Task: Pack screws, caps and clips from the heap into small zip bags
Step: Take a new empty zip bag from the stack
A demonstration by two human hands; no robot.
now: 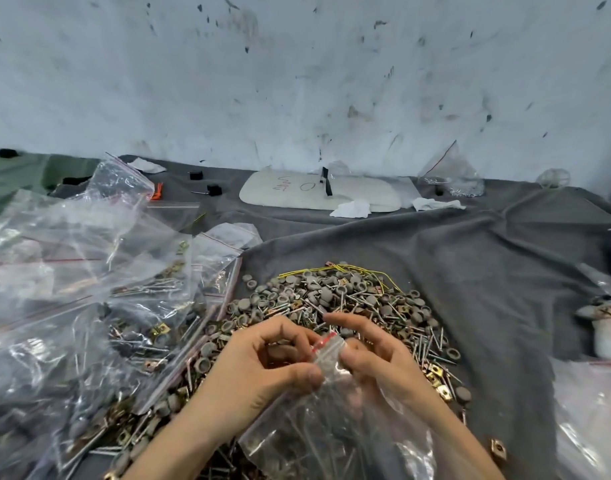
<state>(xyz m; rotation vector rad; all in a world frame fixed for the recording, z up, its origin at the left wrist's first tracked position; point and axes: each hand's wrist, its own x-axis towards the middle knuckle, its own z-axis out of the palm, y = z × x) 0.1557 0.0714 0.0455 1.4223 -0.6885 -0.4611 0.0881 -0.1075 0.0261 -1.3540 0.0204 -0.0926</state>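
Both hands worked directly over the near edge of the heap (331,299) of screws, caps and clips. The left hand (262,362) had its grip clenched on the mouth of a small zip bag (331,431), with thumb and curled fingers pinching by the red zip strip. The right hand (376,355) pinched the opposite edge with its thumb, index finger stretched out above. Its other fingers sat behind the plastic and were hard to make out. The bag hung below the hands, nearer the camera than the heap. Long screws showed through it; the rest of the contents were blurred, and the bottom was cut off by the frame edge.

Left of the heap lay a pile of filled bags (89,306), glare hiding most contents, with its left side cut off. A yellow wire (366,270) lay along the heap's far rim. A grey cloth (505,271) lay under the heap. Beyond the heap, by the wall (297,81), lay a white pad (297,192) with unreadable red scribble, and a crumpled tissue (352,207). To the right of the heap, more plastic (591,410) was cropped at the frame edge.
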